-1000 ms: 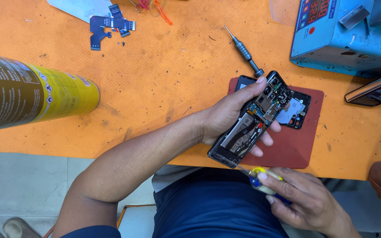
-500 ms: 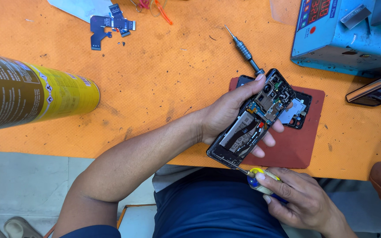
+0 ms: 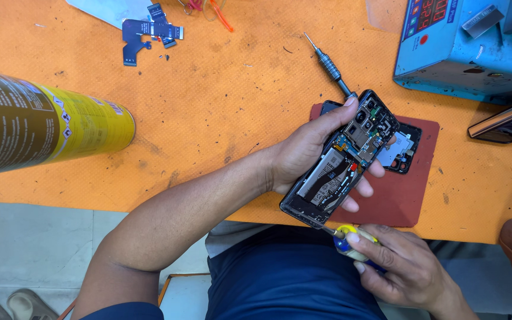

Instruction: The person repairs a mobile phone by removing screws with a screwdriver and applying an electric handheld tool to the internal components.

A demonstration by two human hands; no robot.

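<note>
My left hand grips an opened black smartphone, back cover off, with the battery and circuit boards facing up. It is held tilted above the front edge of a dark red mat. My right hand holds a small screwdriver with a yellow and blue handle; its tip touches the phone's lower end. A black phone part lies on the mat behind the phone.
On the orange table lie a grey precision screwdriver, blue flex cables, and a large yellow can on its side. A blue machine stands at the back right, another phone beside it.
The phone and both hands have shifted only slightly; the screwdriver tip stays at the phone's lower end.
</note>
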